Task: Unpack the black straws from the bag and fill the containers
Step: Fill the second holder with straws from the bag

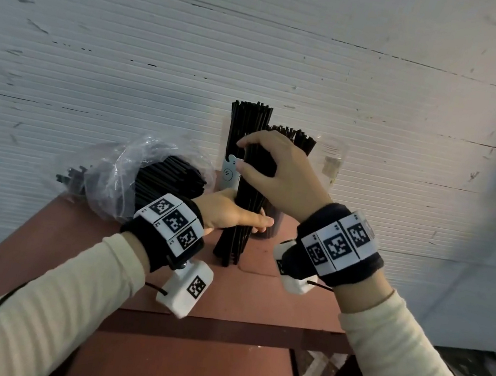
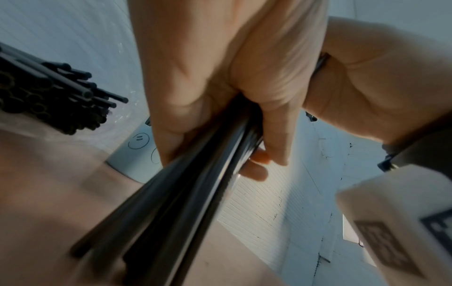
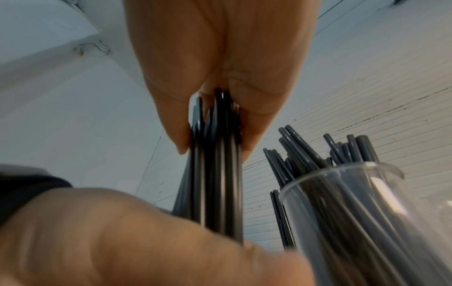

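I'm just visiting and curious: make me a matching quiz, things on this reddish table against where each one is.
Things:
1. clear plastic bag of black straws
2. bundle of black straws
3. white cup with a smiley face
4. empty clear plastic cup

Places:
A. far right, by the wall
B. lying at the left
C. upright in both hands
D. behind the left hand

Pairs: 1-B, 2-C, 3-D, 4-A

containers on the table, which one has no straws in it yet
The clear plastic cup at far right, against the wall. The smiley-print cup and the clear container behind the hands both hold black straws.
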Demonstrator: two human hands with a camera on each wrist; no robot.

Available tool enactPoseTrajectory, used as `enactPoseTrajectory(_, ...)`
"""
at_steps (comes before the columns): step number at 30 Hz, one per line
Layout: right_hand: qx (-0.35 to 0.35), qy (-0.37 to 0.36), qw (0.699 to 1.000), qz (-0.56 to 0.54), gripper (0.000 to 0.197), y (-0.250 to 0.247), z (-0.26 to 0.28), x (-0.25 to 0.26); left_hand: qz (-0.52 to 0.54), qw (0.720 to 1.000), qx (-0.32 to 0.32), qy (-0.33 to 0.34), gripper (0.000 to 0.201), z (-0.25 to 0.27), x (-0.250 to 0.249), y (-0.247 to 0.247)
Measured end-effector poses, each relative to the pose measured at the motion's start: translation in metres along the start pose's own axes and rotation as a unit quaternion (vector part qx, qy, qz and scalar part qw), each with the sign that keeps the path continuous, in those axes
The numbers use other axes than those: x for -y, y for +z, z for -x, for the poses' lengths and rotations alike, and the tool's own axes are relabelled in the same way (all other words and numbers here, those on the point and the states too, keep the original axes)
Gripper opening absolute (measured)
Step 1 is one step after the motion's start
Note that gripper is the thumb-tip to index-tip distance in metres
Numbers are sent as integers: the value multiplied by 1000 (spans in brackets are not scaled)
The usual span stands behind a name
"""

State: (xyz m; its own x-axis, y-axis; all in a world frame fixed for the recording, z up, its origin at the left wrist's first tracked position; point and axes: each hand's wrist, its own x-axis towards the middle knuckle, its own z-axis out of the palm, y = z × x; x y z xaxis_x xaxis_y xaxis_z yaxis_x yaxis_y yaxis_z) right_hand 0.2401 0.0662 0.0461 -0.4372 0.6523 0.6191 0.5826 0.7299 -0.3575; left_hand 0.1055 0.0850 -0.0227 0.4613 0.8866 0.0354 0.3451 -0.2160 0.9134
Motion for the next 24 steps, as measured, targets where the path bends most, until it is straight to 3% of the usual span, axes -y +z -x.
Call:
enactPoseTrajectory(3,-29,20,999,-10,70,-10,4,4,10,999,-49,7,64,2,-5,-2)
enactPoseTrajectory(4,-47,36,998,-29,79,-14,7,6,18,998,-59,13,65,4,-9,-4)
enactPoseTrajectory(7,-52,86,992,-70,85,-25,13,7,7,999,-28,41,38,14,-22,-7)
enactPoseTrajectory(10,61,110,986,-105,71,-31,19,4,-29,995,75,64,29,29,-42,-3)
enactPoseTrajectory(13,180,80,964,-179,33,-25,26,3,-52,987,131,72,30,36,-45,4)
enactPoseTrajectory(16,163,48,969,-181,7,-19,29,-2,-3,991,121,59,38,32,-36,12)
enactPoseTrajectory(18,118,47,973,-192,10,-25,27,-7,34,995,80,50,26,27,-34,15)
enactPoseTrajectory(19,89,57,973,-207,12,-30,24,-9,42,997,46,48,30,24,-35,15)
enactPoseTrajectory(22,-38,93,965,-241,15,-54,10,-24,33,990,-114,75,81,10,-29,15)
enactPoseTrajectory(24,-113,113,954,-256,14,-73,-4,-35,6,973,-204,103,101,-2,-24,15)
